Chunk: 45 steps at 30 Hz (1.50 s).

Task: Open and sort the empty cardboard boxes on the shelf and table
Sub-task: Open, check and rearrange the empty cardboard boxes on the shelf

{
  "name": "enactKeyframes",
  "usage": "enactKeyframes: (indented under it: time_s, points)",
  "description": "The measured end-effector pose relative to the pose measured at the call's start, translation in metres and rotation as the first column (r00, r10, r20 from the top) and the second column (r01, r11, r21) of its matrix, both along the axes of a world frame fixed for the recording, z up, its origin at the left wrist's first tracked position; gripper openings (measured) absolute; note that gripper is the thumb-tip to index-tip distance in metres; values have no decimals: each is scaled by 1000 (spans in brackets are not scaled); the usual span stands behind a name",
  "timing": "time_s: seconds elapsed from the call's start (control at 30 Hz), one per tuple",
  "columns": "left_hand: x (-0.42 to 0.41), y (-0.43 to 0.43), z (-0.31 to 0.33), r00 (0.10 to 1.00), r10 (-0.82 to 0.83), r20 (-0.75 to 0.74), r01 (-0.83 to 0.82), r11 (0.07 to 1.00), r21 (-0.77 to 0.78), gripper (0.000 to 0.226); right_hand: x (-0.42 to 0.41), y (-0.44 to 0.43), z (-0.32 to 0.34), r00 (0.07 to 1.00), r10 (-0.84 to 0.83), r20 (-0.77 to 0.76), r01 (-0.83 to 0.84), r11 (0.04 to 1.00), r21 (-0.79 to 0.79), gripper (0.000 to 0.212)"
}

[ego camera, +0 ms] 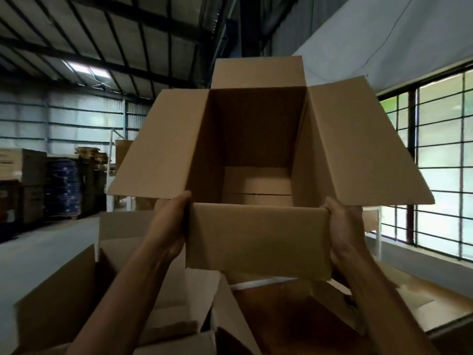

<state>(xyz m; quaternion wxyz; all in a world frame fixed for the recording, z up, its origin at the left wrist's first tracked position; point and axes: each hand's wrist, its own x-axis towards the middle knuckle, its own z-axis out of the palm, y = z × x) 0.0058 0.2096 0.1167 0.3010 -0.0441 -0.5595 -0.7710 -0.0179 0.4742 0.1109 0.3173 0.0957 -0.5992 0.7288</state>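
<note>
I hold a brown cardboard box (pixel 258 239) raised in front of me, its open mouth tilted toward the camera. All its top flaps are spread outward and the inside is empty, with a taped seam on the bottom. My left hand (pixel 170 226) grips the box's left side below the left flap. My right hand (pixel 344 226) grips the right side, fingers hidden behind the wall. Below, several other open cardboard boxes (pixel 158 290) lie crowded together.
A wooden table surface (pixel 422 303) shows at lower right, with a white frame (pixel 378 242) behind it. Barred windows (pixel 440 162) fill the right wall. Stacked pallets of goods (pixel 51 185) stand at the far left across a grey floor (pixel 46 247).
</note>
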Motion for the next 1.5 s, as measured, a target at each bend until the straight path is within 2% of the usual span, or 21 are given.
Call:
enactKeyframes:
  time_s: [0.13, 0.27, 0.43, 0.5, 0.57, 0.77, 0.93, 1.07, 1.2, 1.33, 1.5]
  points:
    - [30, -42, 5, 997, 67, -35, -67, 998, 17, 21, 3, -47, 8, 995, 97, -27, -96, 995, 42, 15]
    - [50, -83, 7, 971, 237, -19, -236, 971, 20, 35, -4, -96, 5, 975, 222, 9, -222, 974, 44, 18]
    - [65, -119, -3, 945, 326, 22, -325, 945, -38, 16, -21, -145, -15, 923, 376, 78, -382, 921, 74, 13]
    - [66, -133, -13, 929, 363, 71, -361, 932, -45, 18, -31, -159, -23, 886, 443, 138, -457, 885, 92, 18]
    - [64, -146, -26, 910, 394, 132, -390, 919, -51, 11, -40, -173, -32, 848, 496, 185, -517, 851, 91, 28]
    - [42, -173, -64, 841, 410, 354, -417, 907, -59, 19, -67, -201, -65, 804, 518, 293, -564, 820, 97, 33]
    - [14, -188, -103, 777, 410, 477, -439, 897, -56, 33, -109, -221, -107, 700, 537, 471, -640, 764, 80, 33]
    - [-6, -197, -129, 704, 430, 565, -477, 876, -74, 24, -129, -238, -135, 662, 516, 544, -633, 773, 37, 22]
    - [-20, -205, -165, 614, 436, 658, -459, 875, -152, 14, -147, -254, -165, 591, 487, 643, -667, 743, 50, 29]
    - [-31, -207, -176, 557, 474, 682, -385, 875, -293, 23, -170, -269, -185, 531, 399, 747, -669, 739, 81, 35]
    - [-47, -229, -175, 542, 479, 690, -331, 877, -349, 32, -175, -273, -182, 484, 401, 778, -668, 744, 33, 37]
